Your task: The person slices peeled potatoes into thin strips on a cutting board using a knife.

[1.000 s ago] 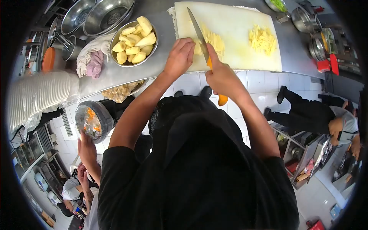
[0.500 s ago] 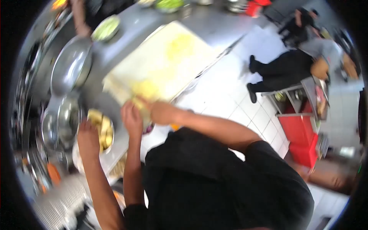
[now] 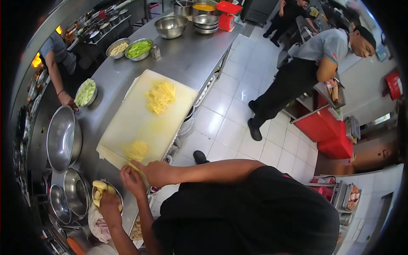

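My right hand is closed on what looks like a knife, its pale blade reaching over the near-left corner of the white cutting board. Beside it, my left hand pinches a yellow piece, apparently peeled potato, at the board's near edge; the fingers partly hide it. A pile of fine yellow strips lies just beyond my hands. Farther up the board sits a larger heap of yellow strips. To the left, another person's hand is inside a metal bowl of peeled yellow pieces.
Several empty metal bowls line the left of the steel table. Bowls of chopped greens and a red scale stand farther back. A co-worker's hand touches a bowl at left. Another person stands across the tiled floor.
The view has shifted and sharpened, so the table appears lower. The other person's hand has gone into the bowl of yellow pieces. My hands stay at the board's near end.
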A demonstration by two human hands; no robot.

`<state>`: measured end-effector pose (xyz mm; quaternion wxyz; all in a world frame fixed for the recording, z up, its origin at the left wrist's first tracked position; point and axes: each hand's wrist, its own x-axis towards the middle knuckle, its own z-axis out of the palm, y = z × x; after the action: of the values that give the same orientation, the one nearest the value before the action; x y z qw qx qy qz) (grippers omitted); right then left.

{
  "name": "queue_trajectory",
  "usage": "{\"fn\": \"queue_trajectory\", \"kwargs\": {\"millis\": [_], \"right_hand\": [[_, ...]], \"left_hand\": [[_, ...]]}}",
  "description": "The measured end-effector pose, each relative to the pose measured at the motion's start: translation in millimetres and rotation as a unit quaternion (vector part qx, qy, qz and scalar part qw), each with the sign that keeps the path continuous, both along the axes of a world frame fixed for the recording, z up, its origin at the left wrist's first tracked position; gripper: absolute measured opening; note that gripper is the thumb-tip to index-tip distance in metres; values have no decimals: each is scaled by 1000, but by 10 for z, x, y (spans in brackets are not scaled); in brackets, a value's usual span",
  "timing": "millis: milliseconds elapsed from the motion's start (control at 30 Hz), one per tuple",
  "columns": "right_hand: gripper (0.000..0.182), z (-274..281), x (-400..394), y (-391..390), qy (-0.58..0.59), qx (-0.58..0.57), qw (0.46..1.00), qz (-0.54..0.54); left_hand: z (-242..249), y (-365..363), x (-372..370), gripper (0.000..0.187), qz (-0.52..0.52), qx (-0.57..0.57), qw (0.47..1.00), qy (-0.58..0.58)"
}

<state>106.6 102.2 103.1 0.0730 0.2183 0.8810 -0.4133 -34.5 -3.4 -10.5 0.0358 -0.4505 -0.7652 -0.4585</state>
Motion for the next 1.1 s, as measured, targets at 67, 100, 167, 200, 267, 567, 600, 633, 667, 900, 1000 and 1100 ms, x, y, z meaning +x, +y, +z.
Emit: {"fn": "queue_trajectory", "kwargs": {"millis": [67, 100, 167, 200, 267, 567, 600, 633, 667, 900, 1000, 1100], "right_hand": [[96, -4, 20, 8, -17, -1, 1000, 3], [96, 48, 19, 18, -23, -7, 1000, 11], [94, 122, 48, 9, -16, -27, 999, 16], [93, 87, 56, 23, -11, -24, 1000, 13], [88, 106, 88, 43, -5, -26, 1000, 7], [82, 137, 119, 40, -10, 12, 1000, 16], [80, 160, 125, 45, -4, 12, 1000, 10], [79, 198, 132, 27, -11, 6, 1000, 12], [78, 241, 140, 20, -17, 4, 1000, 10], [76, 235, 152, -17, -11, 28, 1000, 9], [76, 154, 155, -62, -13, 36, 999, -1], [77, -236, 3, -12, 32, 72, 997, -5]], "left_hand": [[7, -55, 7, 11, 0, 3, 1000, -7], [-5, -5, 2, 12, 3, 4, 1000, -8], [11, -95, -3, 12, 17, -5, 1000, -3], [22, -66, 19, 13, 19, -6, 1000, 1], [51, -7, 33, 13, 12, -2, 1000, 2], [109, 25, 84, 14, 21, 19, 999, 39], [97, 32, 88, 14, 28, 16, 998, 55], [90, 21, 103, 14, 33, 23, 998, 48], [89, 35, 114, 14, 35, 33, 998, 41], [129, 80, 139, 13, 44, 58, 997, 29], [141, 80, 146, 13, 38, 67, 997, 23], [112, 80, 132, 13, 36, 68, 997, 24]]}}
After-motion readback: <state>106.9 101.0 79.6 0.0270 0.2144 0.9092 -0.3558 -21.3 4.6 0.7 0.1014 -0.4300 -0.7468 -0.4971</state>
